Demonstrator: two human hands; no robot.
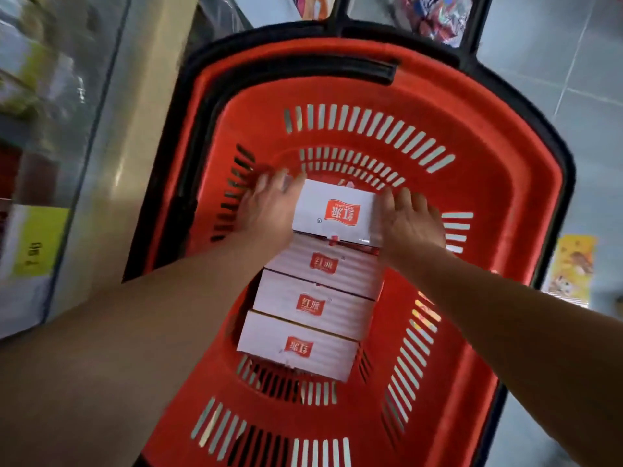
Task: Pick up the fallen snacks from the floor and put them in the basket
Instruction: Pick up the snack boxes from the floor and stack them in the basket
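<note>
A red shopping basket (505, 183) with a black rim stands on the floor below me. Inside it, several white snack boxes with a red logo lie in a row; the nearest is a white box (296, 345). The farthest white snack box (337, 210) is held low in the basket between both hands. My left hand (269, 203) holds its left end, fingers reaching past the far corner. My right hand (411, 224) grips its right end, fingers bent down over the edge.
A shelf unit (40, 136) with blurred goods runs along the left. A yellow snack pack (569, 267) lies on the grey tiled floor right of the basket. More colourful packs (435, 15) lie beyond the basket's black handle (364, 65).
</note>
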